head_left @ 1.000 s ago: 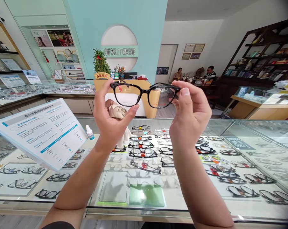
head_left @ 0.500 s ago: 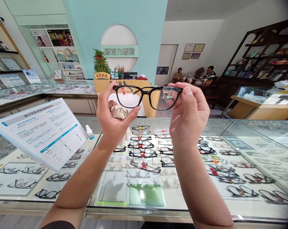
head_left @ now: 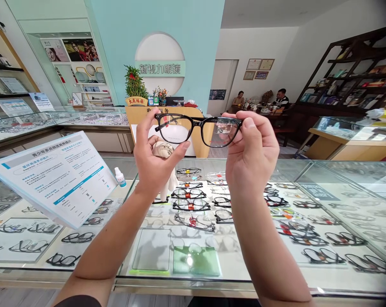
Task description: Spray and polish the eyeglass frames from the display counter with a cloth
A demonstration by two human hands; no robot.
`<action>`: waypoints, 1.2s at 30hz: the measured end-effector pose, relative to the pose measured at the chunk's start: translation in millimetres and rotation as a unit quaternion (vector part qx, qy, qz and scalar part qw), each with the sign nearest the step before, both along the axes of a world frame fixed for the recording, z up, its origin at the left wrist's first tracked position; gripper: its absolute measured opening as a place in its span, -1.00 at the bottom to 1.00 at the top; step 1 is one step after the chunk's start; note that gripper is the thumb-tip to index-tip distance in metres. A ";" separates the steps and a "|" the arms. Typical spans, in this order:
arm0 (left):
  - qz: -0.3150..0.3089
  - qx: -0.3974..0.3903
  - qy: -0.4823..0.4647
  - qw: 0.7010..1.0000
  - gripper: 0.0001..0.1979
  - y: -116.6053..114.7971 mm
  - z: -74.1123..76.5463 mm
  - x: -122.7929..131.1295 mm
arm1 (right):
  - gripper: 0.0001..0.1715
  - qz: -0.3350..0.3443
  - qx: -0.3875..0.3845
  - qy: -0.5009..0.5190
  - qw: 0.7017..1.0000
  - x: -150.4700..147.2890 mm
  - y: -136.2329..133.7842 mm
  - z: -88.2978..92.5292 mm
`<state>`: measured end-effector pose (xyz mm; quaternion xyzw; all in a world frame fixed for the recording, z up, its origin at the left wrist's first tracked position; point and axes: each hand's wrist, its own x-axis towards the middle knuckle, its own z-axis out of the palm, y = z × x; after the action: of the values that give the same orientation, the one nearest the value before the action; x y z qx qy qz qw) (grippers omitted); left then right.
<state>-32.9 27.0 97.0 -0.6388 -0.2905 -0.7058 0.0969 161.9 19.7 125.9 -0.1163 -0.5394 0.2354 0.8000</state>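
A pair of black-framed glasses point(head_left: 197, 123) is held up level above the glass counter, lenses upright. My left hand point(head_left: 152, 155) grips the frame's left end with a fingertip, and a cream cloth point(head_left: 163, 149) is bunched in its other fingers, its end hanging below. At the right end, my right hand point(head_left: 253, 149) pinches the frame between thumb and fingers. Below, rows of glasses point(head_left: 189, 194) with small red tags lie inside the display counter point(head_left: 224, 281).
A printed board point(head_left: 56, 175) leans on the counter at the left, beside a small white bottle point(head_left: 120, 177). A green card point(head_left: 197, 261) lies near the front edge. Behind are a wooden reception desk point(head_left: 205, 136) and two seated people far back.
My left hand has shifted slightly right and my right hand slightly left. The glasses have turned a little between them, and more of the hanging cloth shows.
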 end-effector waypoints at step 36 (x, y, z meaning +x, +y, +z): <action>-0.183 -0.195 0.039 0.963 -0.08 -19.5 27.0 -18.8 | -0.81 0.102 -0.124 -0.281 0.946 17.8 -6.9 10.7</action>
<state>-51.6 7.5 124.0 -0.7143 -0.2971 -0.6159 -0.1491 179.7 12.7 136.6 -0.2210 -0.7179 0.3384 0.5667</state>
